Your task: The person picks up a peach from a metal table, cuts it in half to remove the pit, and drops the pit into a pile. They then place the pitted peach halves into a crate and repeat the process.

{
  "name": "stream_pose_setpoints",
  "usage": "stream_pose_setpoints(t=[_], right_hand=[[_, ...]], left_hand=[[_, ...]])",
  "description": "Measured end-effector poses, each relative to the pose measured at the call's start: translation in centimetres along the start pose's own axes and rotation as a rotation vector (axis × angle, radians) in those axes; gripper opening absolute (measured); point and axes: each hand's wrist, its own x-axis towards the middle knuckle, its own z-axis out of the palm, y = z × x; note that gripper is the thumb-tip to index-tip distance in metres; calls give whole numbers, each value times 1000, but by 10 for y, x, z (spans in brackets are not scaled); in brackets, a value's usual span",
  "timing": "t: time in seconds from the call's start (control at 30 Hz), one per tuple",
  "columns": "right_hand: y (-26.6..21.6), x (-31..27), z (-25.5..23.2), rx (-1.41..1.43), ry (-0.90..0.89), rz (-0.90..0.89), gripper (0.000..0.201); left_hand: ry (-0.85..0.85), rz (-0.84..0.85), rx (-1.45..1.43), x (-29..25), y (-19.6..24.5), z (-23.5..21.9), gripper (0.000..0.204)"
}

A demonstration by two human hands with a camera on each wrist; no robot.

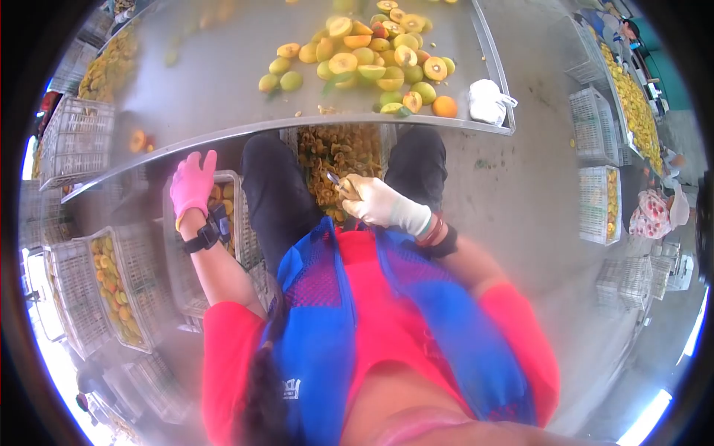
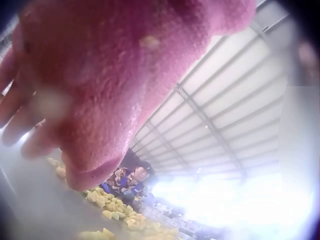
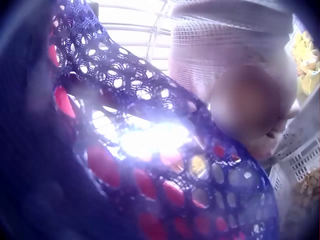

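The left hand [image 1: 194,182], in a pink glove, is over the edge of a white crate [image 1: 172,245] of fruit, its fingers extended and holding nothing. In the left wrist view the pink glove [image 2: 100,80] fills the upper left, fingers apart. The right hand [image 1: 379,204], in a white glove, grips a small metal-tipped tool [image 1: 334,178] above a crate of brownish pieces [image 1: 327,149] between the knees. Blue mesh cloth hides part of the white glove [image 3: 230,55] in the right wrist view.
Ahead is a metal table [image 1: 223,74] with a raised rim, bearing a pile of whole and halved fruit [image 1: 361,56] and a white bag [image 1: 488,102]. Crates of fruit [image 1: 115,290] stand at the left, and more crates [image 1: 599,204] at the right. Another person [image 1: 653,213] is at the far right.
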Motion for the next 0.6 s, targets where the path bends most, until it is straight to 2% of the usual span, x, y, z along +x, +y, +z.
stream_pose_setpoints(t=[0.07, 0.13, 0.2, 0.23, 0.27, 0.33, 0.4, 0.43, 0.47, 0.53, 0.57, 0.6], right_hand=[[13, 8, 4, -115, 80, -245, 23], [6, 11, 1, -167, 75, -277, 22], [11, 15, 4, -61, 87, -125, 22], [29, 21, 9, -145, 157, -389, 22], [-1, 9, 2, 40, 130, -163, 17], [3, 7, 5, 28, 172, -148, 16], [40, 14, 3, -743, 222, -708, 16], [39, 11, 1, -666, 192, -629, 15], [29, 8, -5, -869, 265, -750, 11], [37, 4, -3, -233, 161, -224, 10], [37, 5, -7, -242, 166, -231, 10], [37, 4, -9, -545, 217, -424, 10]], left_hand=[[85, 20, 19, 7, 7, 7, 51], [26, 120, -220, 20, 49, 13, 53], [-60, 288, -379, 35, 97, 20, 59], [-60, 392, -364, 50, 119, 30, 62], [-57, 498, -349, 66, 140, 42, 65], [-127, 557, -278, 93, 180, 66, 75], [-138, 656, -230, 139, 211, 112, 82], [-152, 666, -186, 148, 226, 118, 84], [-169, 672, -144, 154, 239, 125, 87], [-140, 676, -161, 167, 252, 145, 86], [-115, 722, -41, 169, 256, 147, 87], [-97, 765, 81, 155, 262, 131, 87]])
